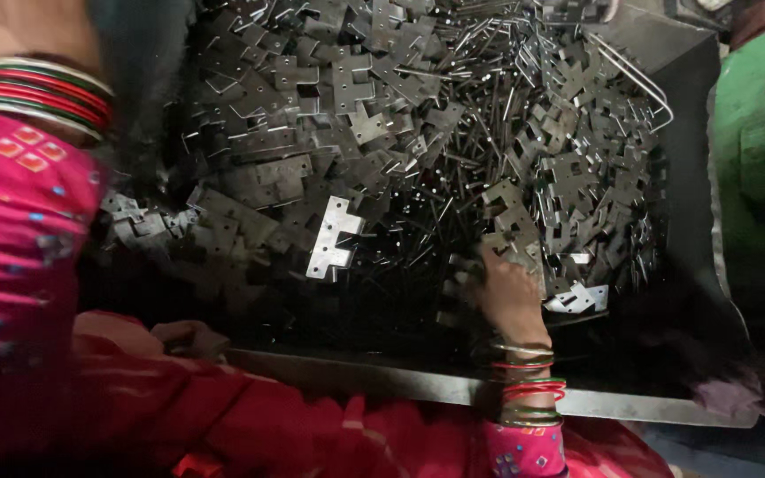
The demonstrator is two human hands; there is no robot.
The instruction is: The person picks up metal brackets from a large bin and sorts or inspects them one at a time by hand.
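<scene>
from my remote seat this looks like a metal workshop: a big dark steel bin (692, 106) heaped with stamped grey metal plates (334, 237) and thin steel pins (480, 115), and a green machine body (763, 133) stands just beside it.

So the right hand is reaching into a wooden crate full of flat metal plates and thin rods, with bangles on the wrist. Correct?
Not quite: the head view shows a dark metal bin, not a wooden crate. The rest holds: the right hand reaches into the flat metal plates and thin rods, with bangles on the wrist.
</scene>
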